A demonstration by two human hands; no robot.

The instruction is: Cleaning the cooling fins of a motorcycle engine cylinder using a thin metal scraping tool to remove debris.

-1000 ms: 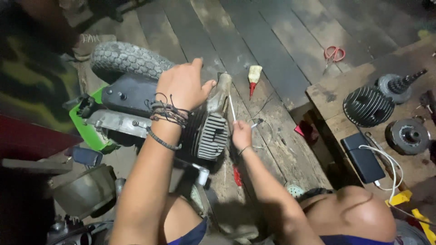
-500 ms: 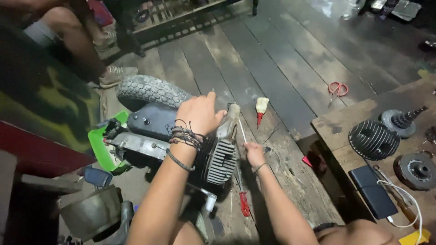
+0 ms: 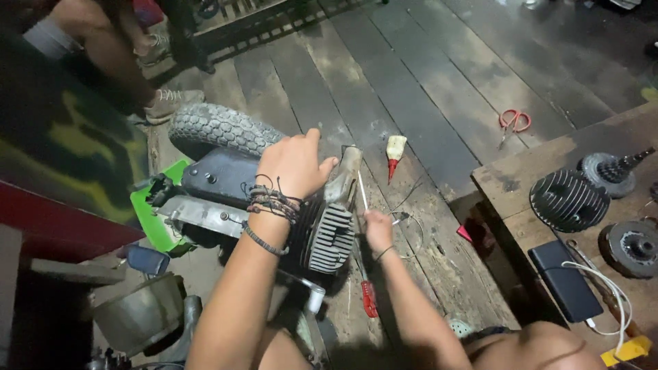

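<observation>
Head view, looking down at a small engine (image 3: 322, 233) lying on the plank floor (image 3: 411, 96) beside a knobby tyre (image 3: 216, 129) and a green plastic panel (image 3: 154, 219). Left hand (image 3: 293, 164) resting spread over the engine's top, fingers curling onto the pale metal part (image 3: 345, 179) above the finned cylinder. Right hand (image 3: 378, 229) pinching a thin white rod (image 3: 362, 190), angling it up against that pale part. Red-handled screwdriver (image 3: 368, 296) lying on the floor just below the right hand. Glue tube (image 3: 394, 154) and red scissors (image 3: 514, 122) lying further off. Finned cylinder head (image 3: 569, 200) and dark power bank (image 3: 565, 279) sitting on the wooden worktop (image 3: 507, 185).
</observation>
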